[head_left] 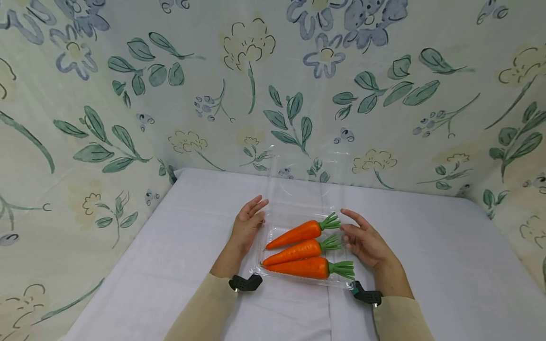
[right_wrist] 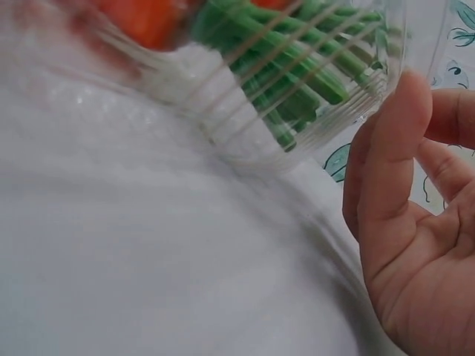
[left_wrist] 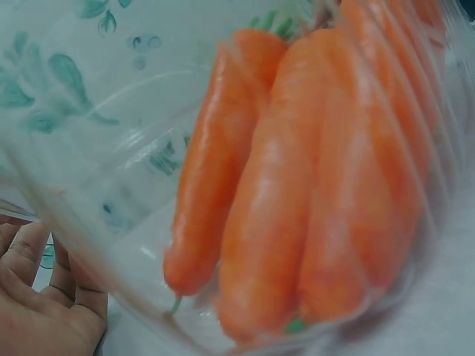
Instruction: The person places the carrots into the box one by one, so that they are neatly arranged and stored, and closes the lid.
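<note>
Three orange carrots with green tops lie side by side in a clear plastic clamshell box point(head_left: 294, 279): a back carrot point(head_left: 296, 234), a middle carrot point(head_left: 294, 252) and a front carrot point(head_left: 300, 268). Their green stems point right. The box's see-through lid point(head_left: 304, 184) stands raised at the back. My left hand point(head_left: 246, 227) is at the box's back left side, fingers extended and pointing away from me. On the right, my right hand point(head_left: 364, 239) has its fingers loosely bent, with the thumb point(right_wrist: 404, 126) right at the box's ribbed edge in the right wrist view.
A white cloth point(head_left: 443, 251) covers the table. Behind it and at both sides hangs a floral curtain point(head_left: 204, 113). Black wrist cameras point(head_left: 246, 283) sit on both wrists, close to the box's front corners.
</note>
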{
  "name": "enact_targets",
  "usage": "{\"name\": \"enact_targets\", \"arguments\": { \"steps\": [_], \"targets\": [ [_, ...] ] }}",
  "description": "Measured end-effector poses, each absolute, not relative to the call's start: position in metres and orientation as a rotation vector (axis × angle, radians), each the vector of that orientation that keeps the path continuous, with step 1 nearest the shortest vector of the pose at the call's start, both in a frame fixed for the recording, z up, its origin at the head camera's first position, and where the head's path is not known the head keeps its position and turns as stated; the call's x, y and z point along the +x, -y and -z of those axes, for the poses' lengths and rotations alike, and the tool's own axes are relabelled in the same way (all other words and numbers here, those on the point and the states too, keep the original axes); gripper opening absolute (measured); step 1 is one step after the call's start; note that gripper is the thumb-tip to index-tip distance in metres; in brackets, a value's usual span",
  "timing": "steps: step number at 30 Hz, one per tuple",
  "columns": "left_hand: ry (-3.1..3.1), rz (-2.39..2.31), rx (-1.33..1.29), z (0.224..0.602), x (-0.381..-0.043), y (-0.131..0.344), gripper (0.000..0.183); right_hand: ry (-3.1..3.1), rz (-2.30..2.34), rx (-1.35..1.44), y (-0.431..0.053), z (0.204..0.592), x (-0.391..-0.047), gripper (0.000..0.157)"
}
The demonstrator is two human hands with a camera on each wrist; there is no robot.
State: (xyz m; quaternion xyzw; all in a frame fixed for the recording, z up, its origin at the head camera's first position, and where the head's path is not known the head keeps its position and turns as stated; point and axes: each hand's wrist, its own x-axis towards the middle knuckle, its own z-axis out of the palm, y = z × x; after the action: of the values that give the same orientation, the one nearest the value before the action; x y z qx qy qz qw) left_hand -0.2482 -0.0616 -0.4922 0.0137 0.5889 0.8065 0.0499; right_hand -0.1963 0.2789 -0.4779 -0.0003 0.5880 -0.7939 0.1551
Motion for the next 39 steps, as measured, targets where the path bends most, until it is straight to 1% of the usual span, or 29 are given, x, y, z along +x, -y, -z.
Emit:
{"name": "enact_targets", "arguments": {
  "steps": [7,15,24,32,39],
  "targets": [
    [-1.807,-2.451,0.038,0.4918,-0.2477,0.0613,0.055,-1.695,2.272,-0.028,-0.2789,0.4784,-0.1961,0.040],
    [-1.828,-2.478,0.113,0.4954,-0.2477,0.0619,0.054,-1.707,2.284,-0.020,-0.2771,0.4775,-0.1971,0.038],
    [-1.814,-2.459,0.027,0.4913,-0.2469,0.0607,0.046,-1.718,2.279,0.024,-0.2757,0.4753,-0.1958,0.035],
    [-1.826,-2.451,0.005,0.4911,-0.2460,0.0606,0.037,-1.677,2.298,-0.014,-0.2760,0.4753,-0.1954,0.033],
    [-1.857,-2.435,0.004,0.4920,-0.2458,0.0603,0.034,-1.676,2.303,-0.050,-0.2765,0.4774,-0.1953,0.032]
  ]
}}
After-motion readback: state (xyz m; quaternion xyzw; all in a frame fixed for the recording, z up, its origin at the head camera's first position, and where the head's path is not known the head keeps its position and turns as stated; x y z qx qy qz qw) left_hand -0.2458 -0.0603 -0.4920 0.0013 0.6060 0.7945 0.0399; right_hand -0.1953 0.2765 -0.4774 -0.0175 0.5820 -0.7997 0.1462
